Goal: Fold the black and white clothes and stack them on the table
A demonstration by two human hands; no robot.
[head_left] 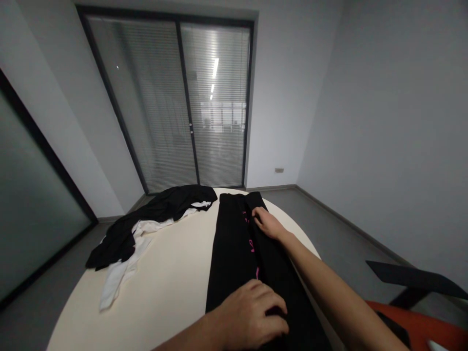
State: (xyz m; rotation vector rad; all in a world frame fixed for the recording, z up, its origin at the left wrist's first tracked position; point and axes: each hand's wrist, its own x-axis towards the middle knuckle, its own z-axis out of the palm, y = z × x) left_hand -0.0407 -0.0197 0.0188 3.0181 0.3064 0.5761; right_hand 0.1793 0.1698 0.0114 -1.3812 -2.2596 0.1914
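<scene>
Black garment with the pink print is laid out as a long strip on our round table, with its long axis running straight away from us. Our left hand lies flat on the near end, fingers loose and gripping nothing. Our right hand rests open on the far end, along the folded edge. Other clothes sit well off to the left.

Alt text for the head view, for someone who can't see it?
Both hands rest on a long black garment with pink markings, laid along a round white table: the left hand near its close end, the right hand farther up. A heap of black and white clothes lies to the left.
</scene>
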